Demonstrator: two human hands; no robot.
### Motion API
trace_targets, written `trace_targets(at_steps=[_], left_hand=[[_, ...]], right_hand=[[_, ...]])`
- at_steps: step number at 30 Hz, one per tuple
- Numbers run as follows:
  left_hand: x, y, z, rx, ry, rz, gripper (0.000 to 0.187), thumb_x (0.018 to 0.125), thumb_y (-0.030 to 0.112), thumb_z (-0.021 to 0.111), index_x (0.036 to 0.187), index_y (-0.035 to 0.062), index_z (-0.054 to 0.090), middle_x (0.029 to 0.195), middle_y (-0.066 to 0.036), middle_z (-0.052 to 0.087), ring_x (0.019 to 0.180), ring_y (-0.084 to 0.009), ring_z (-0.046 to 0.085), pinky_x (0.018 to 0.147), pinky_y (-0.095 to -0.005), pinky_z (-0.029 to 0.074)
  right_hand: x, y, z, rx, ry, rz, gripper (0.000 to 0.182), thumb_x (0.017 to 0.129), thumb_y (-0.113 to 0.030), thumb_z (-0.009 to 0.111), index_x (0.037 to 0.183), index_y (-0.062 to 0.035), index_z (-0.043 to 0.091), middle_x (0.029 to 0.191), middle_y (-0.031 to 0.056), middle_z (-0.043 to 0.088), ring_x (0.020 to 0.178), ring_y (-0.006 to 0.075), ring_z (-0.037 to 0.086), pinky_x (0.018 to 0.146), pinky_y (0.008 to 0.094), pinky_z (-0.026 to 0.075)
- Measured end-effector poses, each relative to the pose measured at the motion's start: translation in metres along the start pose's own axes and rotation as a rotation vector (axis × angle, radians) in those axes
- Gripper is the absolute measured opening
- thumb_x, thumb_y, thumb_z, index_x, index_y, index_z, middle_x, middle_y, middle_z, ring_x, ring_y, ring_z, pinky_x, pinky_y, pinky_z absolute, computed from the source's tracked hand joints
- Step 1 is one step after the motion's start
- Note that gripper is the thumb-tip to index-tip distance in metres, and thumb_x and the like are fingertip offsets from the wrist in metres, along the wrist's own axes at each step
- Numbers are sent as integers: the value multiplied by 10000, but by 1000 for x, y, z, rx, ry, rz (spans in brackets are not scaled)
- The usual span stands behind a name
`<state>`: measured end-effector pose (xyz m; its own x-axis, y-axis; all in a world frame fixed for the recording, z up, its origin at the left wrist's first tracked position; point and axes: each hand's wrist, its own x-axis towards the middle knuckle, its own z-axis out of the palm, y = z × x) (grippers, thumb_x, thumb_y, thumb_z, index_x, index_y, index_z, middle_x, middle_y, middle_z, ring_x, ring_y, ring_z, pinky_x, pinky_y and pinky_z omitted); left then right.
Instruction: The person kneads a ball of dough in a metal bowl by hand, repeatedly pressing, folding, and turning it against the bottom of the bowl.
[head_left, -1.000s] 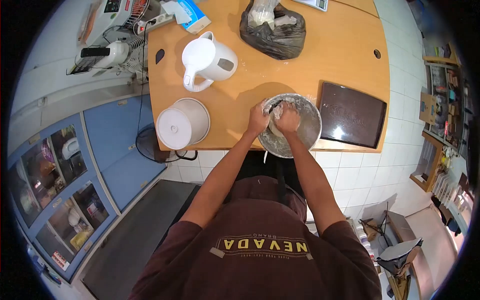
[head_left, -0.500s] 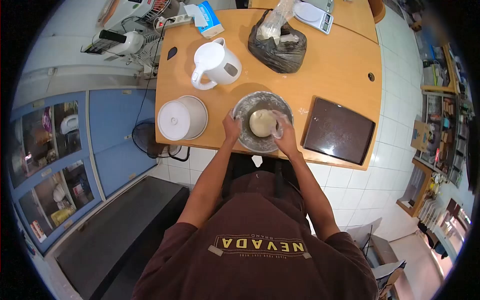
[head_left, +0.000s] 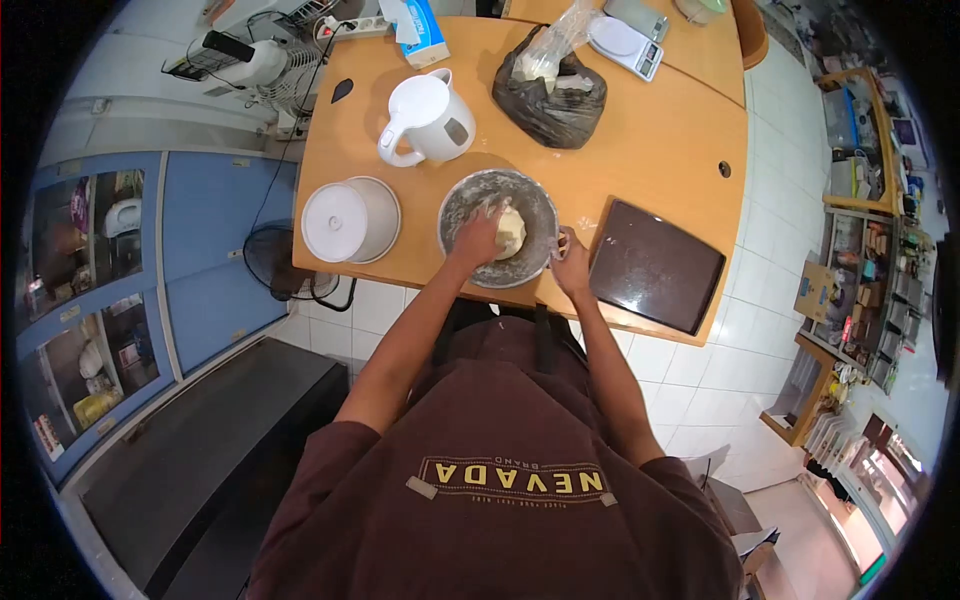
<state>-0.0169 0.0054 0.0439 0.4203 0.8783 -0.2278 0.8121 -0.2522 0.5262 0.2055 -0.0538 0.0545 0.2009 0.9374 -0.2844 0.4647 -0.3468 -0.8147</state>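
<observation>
The dough (head_left: 512, 232) sits inside the bowl (head_left: 459, 207), a bit right of its middle. The left hand (head_left: 478, 238) reaches into the bowl and touches the dough's left side; its fingers are partly hidden, so I cannot tell how wide they are. The right hand (head_left: 570, 262) holds the bowl's right rim with bent fingers, likely so the bowl does not slide. The bowl is at the bench's (head_left: 650, 150) near edge, maybe for easy reach. The tray (head_left: 657, 267) lies right of the bowl, the tub (head_left: 372, 220) left. The kettle (head_left: 425, 120) and bag (head_left: 560, 118) are past the bowl, probably to leave room.
</observation>
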Motion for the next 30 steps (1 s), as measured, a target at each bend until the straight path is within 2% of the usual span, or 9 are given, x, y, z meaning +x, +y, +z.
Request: trace_targets(at_steps=[7,10,13,16,19,22,25,28,30], left_hand=[[28,4,3,206,-272,-200,961,687,283,871,1491,85,384,1421,-226,400,1235,-470,491,962,-538,533],[15,16,-17,118,-168,-73,915,673,280,878,1429,54,415,1416,-242,399,1248,-460,489,934,-538,541],[7,-11,5,-102,-143,-51,881,670,267,881,1397,39,438,1369,-242,414,1248,-449,491,942,-534,523],[-1,-11,-5,-32,-56,-96,871,702,280,866,1420,48,430,1355,-237,430,1262,-434,483,985,-528,485],[-6,4,-24,250,-58,-92,846,738,308,845,1435,55,437,1371,-244,437,1278,-417,476,1018,-513,456],[-6,21,-39,251,-117,-117,798,758,338,830,1415,53,479,1416,-245,425,1309,-398,463,1036,-506,445],[-1,10,-11,121,-1,-5,749,767,352,825,1383,49,526,1403,-217,455,1330,-387,453,1046,-512,436],[3,2,18,100,-73,-90,712,779,361,800,1367,51,545,1367,-185,512,1334,-385,460,1061,-524,424],[3,2,28,197,71,-54,696,781,379,783,1354,58,554,1323,-172,544,1299,-379,487,1043,-520,433]], right_hand=[[0,1,-1,-5,-28,-15,339,814,-40,695,1139,-26,602,836,230,692,788,387,707,722,460,541],[-3,-7,-1,-29,-26,20,330,815,-39,694,1132,-21,600,798,228,685,753,379,706,700,456,540],[-6,-12,0,-13,-1,46,312,826,-48,696,1119,-15,597,767,224,680,717,364,705,672,448,537],[-5,-8,2,17,15,31,267,861,-65,688,1103,-6,590,750,219,676,688,354,700,648,441,532],[-3,-5,7,146,-21,128,212,911,-82,668,1086,0,581,736,215,667,664,357,685,631,438,525],[-2,-5,15,101,-18,56,192,912,-75,661,1068,1,579,739,223,662,681,359,689,638,445,523],[2,-7,16,90,-48,83,206,898,-54,658,1071,0,560,779,247,663,729,392,692,665,463,520],[0,-10,16,42,-12,-54,241,882,-33,654,1090,-6,534,815,270,655,786,437,683,695,487,513],[1,-13,18,25,-33,-5,265,871,-23,654,1100,-10,519,825,276,650,808,458,674,706,497,509]])
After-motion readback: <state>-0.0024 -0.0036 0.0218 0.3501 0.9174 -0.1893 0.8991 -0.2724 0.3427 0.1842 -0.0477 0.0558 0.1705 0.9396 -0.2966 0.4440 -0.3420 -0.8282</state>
